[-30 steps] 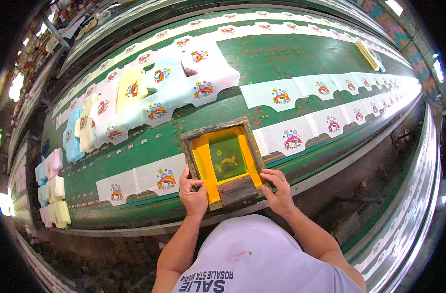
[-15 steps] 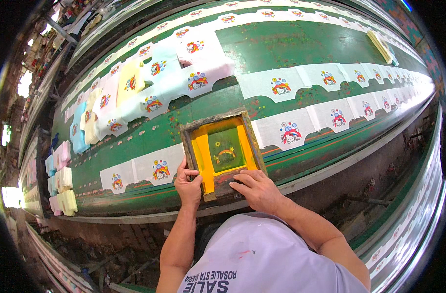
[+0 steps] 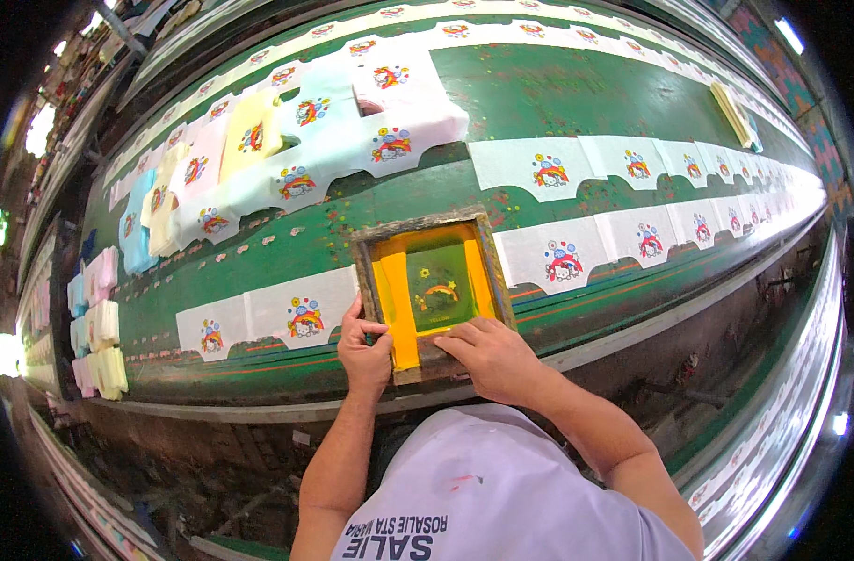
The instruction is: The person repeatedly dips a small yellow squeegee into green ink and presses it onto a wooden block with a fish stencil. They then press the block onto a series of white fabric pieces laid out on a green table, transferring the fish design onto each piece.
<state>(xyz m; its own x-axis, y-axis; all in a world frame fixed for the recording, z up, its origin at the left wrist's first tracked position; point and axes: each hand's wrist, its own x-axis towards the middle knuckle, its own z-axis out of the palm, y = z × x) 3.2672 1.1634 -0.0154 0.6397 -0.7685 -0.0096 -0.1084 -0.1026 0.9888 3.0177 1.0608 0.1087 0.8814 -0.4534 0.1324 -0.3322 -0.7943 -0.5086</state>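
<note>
At 9 o'clock from the screen, stacks of folded cloth [image 3: 104, 325] in pink, blue, cream and yellow stand at the far left of the long green desk [image 3: 539, 98]. Next, toward 10 o'clock, pastel printed pieces [image 3: 245, 126] overlap one another, and two white printed pieces [image 3: 268, 304] lie nearer, at 9 o'clock. The left hand [image 3: 364, 353], between 7 and 8 o'clock, is mostly closed, pinching the screen's left rim between thumb and bent fingers.

The printing screen [image 3: 436, 280] lies at the near edge of the desk, slightly turned. It has a worn, stained wooden rim [image 3: 495, 266], an orange-yellow band [image 3: 396, 313] down each side, and a see-through greenish mesh with a small yellow arch and flower design; a dark bar crosses its 6 o'clock end. The right hand [image 3: 492, 358], at 5 o'clock, has its fingers bent and close together, fingertips on that bar; whether they grip or only rest, I cannot tell. Further right, two rows of white printed pieces [image 3: 581, 229] stretch away toward 2 o'clock, with a cream bundle [image 3: 732, 117] beyond them
</note>
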